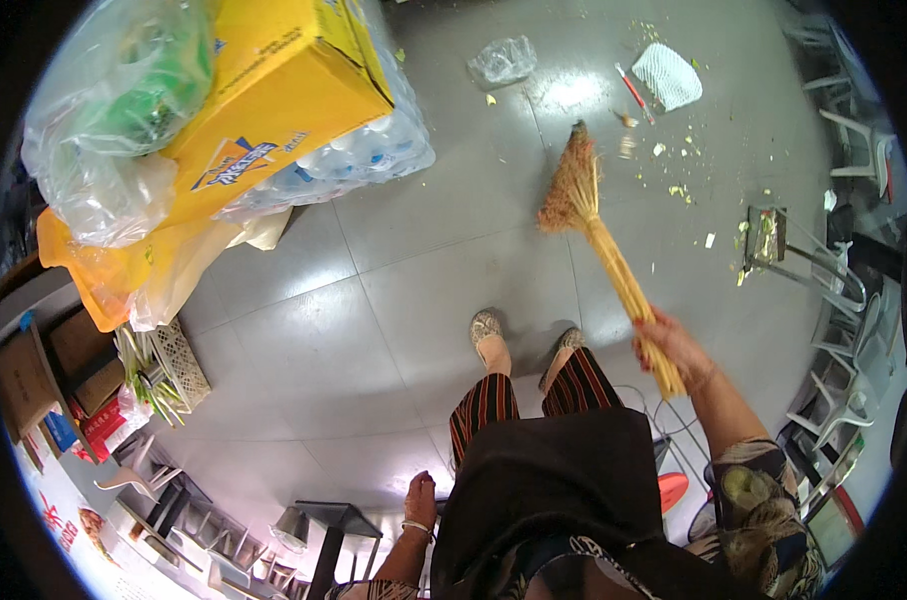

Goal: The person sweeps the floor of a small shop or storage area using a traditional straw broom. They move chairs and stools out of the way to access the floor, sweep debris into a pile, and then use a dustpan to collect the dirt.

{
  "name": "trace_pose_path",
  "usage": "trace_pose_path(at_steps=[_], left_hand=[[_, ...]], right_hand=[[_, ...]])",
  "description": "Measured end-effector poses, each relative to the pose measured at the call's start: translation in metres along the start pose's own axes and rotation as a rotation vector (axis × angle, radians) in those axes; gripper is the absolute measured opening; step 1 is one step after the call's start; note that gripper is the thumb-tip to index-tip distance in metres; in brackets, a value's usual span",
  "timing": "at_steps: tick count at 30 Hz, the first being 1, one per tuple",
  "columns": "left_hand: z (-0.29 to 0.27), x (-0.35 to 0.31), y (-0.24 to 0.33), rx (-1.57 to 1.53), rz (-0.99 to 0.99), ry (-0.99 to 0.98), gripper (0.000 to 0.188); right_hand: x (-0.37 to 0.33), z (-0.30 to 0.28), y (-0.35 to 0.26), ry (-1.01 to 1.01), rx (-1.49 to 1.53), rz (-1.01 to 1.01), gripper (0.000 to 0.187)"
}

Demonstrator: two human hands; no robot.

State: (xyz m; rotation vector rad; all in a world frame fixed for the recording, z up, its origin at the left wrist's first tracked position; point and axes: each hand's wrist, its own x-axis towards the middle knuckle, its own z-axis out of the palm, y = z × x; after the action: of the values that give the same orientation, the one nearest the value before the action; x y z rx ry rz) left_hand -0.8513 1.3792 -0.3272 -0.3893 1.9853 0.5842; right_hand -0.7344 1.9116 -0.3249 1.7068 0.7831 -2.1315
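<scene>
My right hand is closed round the pale handle of a straw broom, near its upper end. The broom slants forward and left, its reddish-brown bristles low over the grey tiles. Small pale and yellow-green scraps are scattered ahead and to the right of the bristles. Among them lie a white foam net, a thin red stick and a small blurred brown bit. My left hand hangs beside the dark apron, loosely bent, with nothing visible in it.
A yellow carton and wrapped bottles stand far left. A crumpled clear bag lies ahead. At right, a dustpan holding scraps sits near stacked chairs. A basket with green stalks is at left; a dark stool stands near my left hand.
</scene>
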Motion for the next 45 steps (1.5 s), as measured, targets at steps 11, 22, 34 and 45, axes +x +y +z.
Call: trace_pose_path(at_steps=[11,22,34,45], left_hand=[[0.036,-0.041,0.017,-0.224,-0.208,0.104,0.035],[0.084,-0.050,0.054,-0.029,-0.216,0.009,0.045],[0.091,-0.048,0.105,-0.052,-0.168,0.056,0.048],[0.131,-0.042,0.161,0.041,0.058,-0.021,0.037]], right_hand=[[0.132,0.257,0.040,-0.745,0.050,0.182,0.021],[0.060,0.141,0.050,-0.402,0.173,0.375,0.047],[0.098,0.059,-0.032,-0.302,0.389,0.172,0.049],[0.105,0.040,-0.091,-0.340,0.079,0.128,0.060]])
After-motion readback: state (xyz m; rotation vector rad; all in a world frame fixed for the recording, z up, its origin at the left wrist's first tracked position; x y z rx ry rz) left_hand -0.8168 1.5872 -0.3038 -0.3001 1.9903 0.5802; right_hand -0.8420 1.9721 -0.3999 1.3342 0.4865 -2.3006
